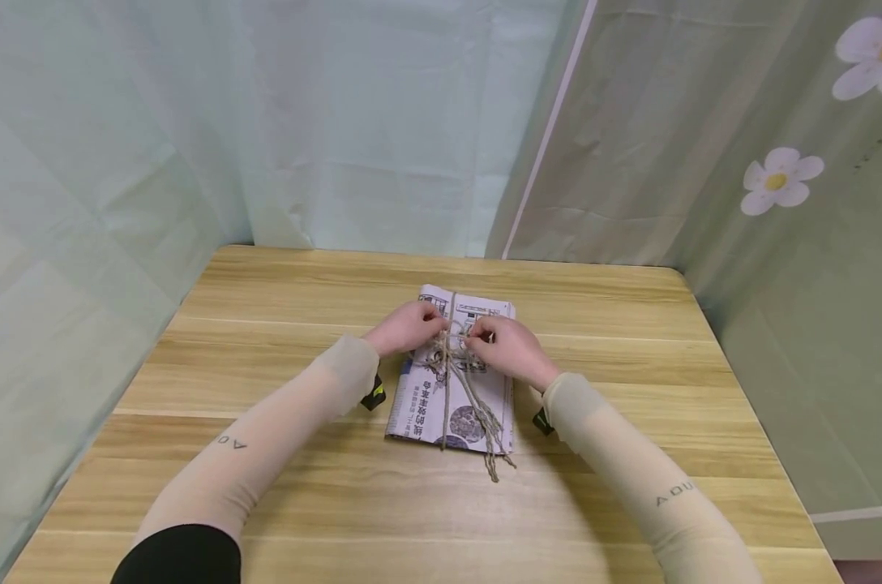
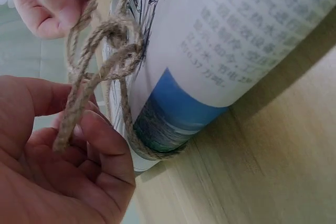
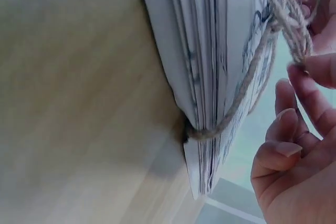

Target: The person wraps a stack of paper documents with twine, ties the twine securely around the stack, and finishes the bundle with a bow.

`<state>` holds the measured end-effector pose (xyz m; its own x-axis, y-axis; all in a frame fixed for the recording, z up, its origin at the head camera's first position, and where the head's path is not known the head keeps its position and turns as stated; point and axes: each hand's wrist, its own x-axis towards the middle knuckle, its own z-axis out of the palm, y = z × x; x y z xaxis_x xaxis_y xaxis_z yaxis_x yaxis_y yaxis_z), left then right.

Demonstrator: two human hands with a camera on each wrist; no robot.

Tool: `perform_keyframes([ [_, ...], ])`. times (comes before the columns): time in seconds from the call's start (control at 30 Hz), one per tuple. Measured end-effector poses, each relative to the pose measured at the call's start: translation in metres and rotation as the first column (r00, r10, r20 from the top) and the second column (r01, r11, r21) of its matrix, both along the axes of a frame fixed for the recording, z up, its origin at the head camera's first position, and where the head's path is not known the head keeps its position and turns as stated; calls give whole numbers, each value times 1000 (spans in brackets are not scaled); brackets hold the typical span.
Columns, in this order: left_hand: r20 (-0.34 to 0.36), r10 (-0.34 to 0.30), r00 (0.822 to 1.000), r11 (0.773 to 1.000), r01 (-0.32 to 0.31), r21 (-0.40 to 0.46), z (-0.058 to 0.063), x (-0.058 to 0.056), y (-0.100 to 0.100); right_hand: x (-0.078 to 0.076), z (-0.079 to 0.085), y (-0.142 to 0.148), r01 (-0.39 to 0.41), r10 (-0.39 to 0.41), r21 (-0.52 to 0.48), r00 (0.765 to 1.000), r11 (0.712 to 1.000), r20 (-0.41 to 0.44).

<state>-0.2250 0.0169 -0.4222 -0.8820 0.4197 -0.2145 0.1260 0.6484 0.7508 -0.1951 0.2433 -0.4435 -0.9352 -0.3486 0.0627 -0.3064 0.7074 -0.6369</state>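
A stack of folded newspapers (image 1: 422,410) lies on the wooden table, bound crosswise with brown twine (image 1: 447,405). Over its upper middle, my left hand (image 1: 410,327) pinches a twine loop between thumb and fingers; the left wrist view shows that loop (image 2: 79,98) rising from a knot (image 2: 118,35). Opposite it, my right hand (image 1: 510,347) pinches another part of the twine, seen as several strands (image 3: 299,40) between thumb and index finger in the right wrist view. Loose twine ends (image 1: 494,442) trail over the papers' near edge onto the table.
The wooden table (image 1: 302,503) extends around the papers on all sides. Pale curtains (image 1: 397,122) hang behind its far edge and along both sides, with printed white flowers (image 1: 777,181) at the right. A dark wrist device (image 1: 374,394) sits at my left wrist.
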Motion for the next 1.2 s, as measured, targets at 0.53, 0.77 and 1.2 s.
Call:
perform_keyframes([
  [0.53, -54, -40, 998, 999, 39, -19, 3, 6, -3, -23, 7, -15, -41, 40, -9, 996, 999, -77],
  [0.77, -62, -44, 997, 997, 39, -71, 19, 22, -28, -22, 5, -11, -36, 35, -26, 998, 999, -57],
  [1.2, -32, -29, 999, 997, 26, -76, 7, 54, -67, -13, 1, 12, 18, -17, -5, 1000, 1000, 25],
])
